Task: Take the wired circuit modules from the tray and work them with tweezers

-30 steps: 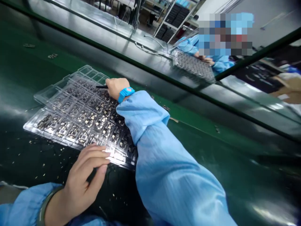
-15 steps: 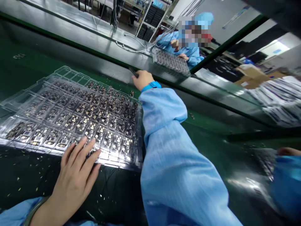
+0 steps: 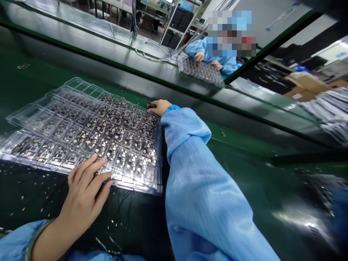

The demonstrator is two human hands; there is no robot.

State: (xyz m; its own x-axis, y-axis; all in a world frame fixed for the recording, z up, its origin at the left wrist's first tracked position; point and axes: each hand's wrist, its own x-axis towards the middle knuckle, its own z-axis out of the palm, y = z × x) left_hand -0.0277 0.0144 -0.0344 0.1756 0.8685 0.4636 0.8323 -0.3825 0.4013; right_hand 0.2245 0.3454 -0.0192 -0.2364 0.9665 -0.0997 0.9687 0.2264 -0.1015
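Clear plastic trays [image 3: 16, 146] lie stacked and slightly askew on the green surface, with small circuit boards [image 3: 95, 139] in their compartments. My left hand [image 3: 84, 192] rests at the near edge of the stack, fingers spread and fingertips on the tray. At the far right corner of the stack is my right hand [image 3: 161, 107], its fingers closed on a dark slim tool [image 3: 151, 106] whose exact kind is too small to make out. My blue sleeve hides part of that hand. Several compartments at the far left hold no boards.
Small pale scraps [image 3: 23, 209] and thin wires litter the dark near area. Beyond a metal ledge [image 3: 89, 58], a co-worker in blue [image 3: 231, 65] handles another tray [image 3: 201, 70]. Another blue sleeve [image 3: 339, 206] is at the right edge. Loose parts [image 3: 24, 66] lie far left.
My right hand has come down and nearer, from beyond the stack to its far right corner, still gripping the dark tool. My left hand stays on the near edge. The view has shifted slightly.
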